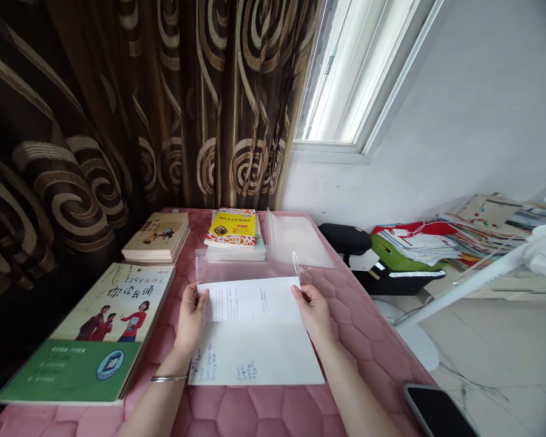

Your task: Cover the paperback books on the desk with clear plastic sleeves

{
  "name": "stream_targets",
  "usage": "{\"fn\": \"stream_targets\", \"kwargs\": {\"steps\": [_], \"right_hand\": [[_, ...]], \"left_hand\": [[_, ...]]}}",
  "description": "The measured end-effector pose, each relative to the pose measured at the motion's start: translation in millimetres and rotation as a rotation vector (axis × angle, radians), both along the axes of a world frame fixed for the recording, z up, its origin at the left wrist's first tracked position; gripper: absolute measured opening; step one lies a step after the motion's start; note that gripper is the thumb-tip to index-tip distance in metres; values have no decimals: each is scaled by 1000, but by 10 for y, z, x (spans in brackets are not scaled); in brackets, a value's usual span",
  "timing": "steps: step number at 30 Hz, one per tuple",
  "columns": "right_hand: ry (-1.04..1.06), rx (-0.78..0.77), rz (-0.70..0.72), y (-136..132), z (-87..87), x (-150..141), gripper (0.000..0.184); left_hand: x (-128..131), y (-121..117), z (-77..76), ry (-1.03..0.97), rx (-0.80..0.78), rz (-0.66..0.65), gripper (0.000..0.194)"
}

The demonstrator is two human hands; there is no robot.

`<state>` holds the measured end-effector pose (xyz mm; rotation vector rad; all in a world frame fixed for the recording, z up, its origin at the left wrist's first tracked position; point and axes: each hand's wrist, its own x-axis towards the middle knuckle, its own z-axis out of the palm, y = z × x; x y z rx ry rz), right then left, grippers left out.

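Note:
An open book (259,346) lies in front of me, its pages turned sideways. The upper page has printed text and the lower one has handwritten blue lines. A clear plastic book cover (246,269) sticks out beyond the book's far edge, and its right corner curls upward. My left hand (193,309), with a bangle at the wrist, pinches the left edge of the book, thumb on top. On the opposite edge, my right hand (315,309) grips the page near its far right corner. The fingers beneath the book are hidden on both sides.
A yellow book (233,227) tops a small pile at the back, beside clear plastic sheets (298,240). To the left are a brown book stack (157,237) and a large green-and-white book (95,328). A phone (439,409) lies front right; a white fan (477,285) stands beyond.

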<state>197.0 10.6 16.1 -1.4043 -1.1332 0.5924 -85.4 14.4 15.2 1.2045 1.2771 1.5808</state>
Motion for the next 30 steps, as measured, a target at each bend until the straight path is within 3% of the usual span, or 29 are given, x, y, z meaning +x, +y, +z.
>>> {"fn": "stream_targets", "kwargs": {"steps": [10, 19, 30], "right_hand": [[-3, 35, -70, 1, -79, -8, 41], [-1, 81, -96, 39, -151, -9, 42], [365, -1, 48, 9, -13, 3, 50]], "left_hand": [[8, -44, 49, -20, -71, 69, 33], [44, -40, 97, -60, -60, 49, 36], [40, -2, 84, -61, -56, 46, 40]]}}
